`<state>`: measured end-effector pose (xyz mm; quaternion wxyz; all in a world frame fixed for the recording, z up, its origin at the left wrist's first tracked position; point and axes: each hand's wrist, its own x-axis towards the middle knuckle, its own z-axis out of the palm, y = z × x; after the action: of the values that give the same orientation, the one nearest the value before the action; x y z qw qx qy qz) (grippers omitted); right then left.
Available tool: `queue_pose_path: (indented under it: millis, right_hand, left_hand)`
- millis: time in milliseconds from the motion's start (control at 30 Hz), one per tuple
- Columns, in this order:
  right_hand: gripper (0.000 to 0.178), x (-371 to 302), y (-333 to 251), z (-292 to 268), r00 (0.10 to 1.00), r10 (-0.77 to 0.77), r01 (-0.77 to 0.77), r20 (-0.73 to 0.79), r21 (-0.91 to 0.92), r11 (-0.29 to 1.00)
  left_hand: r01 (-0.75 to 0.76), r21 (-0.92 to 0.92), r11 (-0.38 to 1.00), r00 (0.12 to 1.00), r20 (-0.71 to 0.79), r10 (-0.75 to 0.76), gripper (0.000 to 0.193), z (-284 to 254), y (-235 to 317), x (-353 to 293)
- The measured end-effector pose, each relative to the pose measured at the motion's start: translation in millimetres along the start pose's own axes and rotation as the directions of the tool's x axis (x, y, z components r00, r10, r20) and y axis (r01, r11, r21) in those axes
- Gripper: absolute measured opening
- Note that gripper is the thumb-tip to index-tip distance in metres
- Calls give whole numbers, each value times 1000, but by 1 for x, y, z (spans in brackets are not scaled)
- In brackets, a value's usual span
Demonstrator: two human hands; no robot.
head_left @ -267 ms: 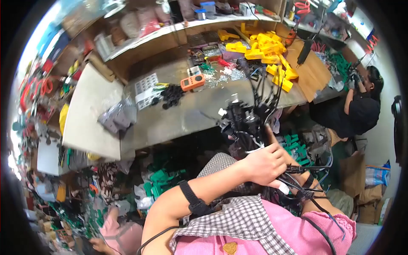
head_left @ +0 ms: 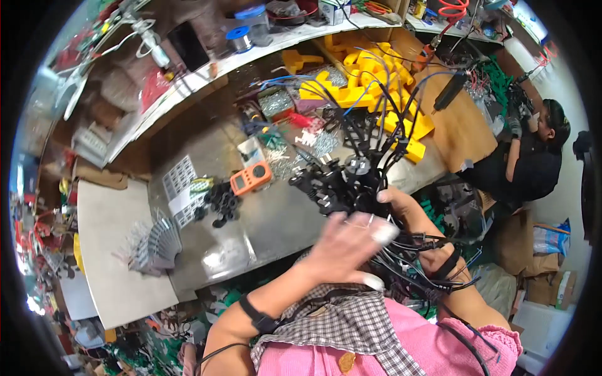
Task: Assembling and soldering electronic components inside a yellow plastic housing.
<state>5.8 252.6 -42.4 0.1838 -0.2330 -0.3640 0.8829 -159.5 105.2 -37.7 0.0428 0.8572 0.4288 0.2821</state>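
Note:
A thick bundle of black power cords with plugs (head_left: 335,188) is held over the near edge of the workbench. My right hand (head_left: 406,208) is closed around its right side, its thumb showing and the other fingers mostly hidden. The loose black cord lengths (head_left: 407,266) drape across my right forearm. In front of the bundle is my left hand (head_left: 348,244), slightly blurred, its fingers spread and white coverings on some fingertips. A thin whitish strand crosses near those fingers; whether they touch the cords I cannot tell.
On the workbench (head_left: 276,216) lie an orange meter (head_left: 251,178), small black parts (head_left: 221,203), loose screws (head_left: 325,143) and yellow plastic housings (head_left: 370,78). Fanned grey pieces (head_left: 157,244) sit at left. A black-handled tool (head_left: 449,93) hangs at right. A co-worker (head_left: 523,150) sits beyond.
My left hand has gone from closed at the bundle's lower part to spread fingers. The plugs now stand over the bench, and the view has shifted closer to it.

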Motion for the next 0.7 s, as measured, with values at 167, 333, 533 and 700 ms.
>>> queue_pose_path:
  millis: [167, 333, 533, 700]
  right_hand:
    - [90, 32, -19, -8, 982, -188, 186, -11, -125, 975]
    - [68, 36, -27, 0, 876, -407, 177, -260, -612, 771]
    - [21, -76, -23, -86, 19, -658, 548, -752, -543, 636]
    - [25, -189, -19, -116, -90, -386, 852, -918, -272, 447]
  left_hand:
    - [511, -730, 454, 210, -407, -889, 81, 7, -44, -2]
    - [347, -888, -303, 477, 445, -758, 51, 27, -70, 48]
    - [382, -879, -284, 394, 433, -810, 24, 57, -82, 68]
    - [407, -914, 14, 393, 161, -905, 25, 79, -104, 58]
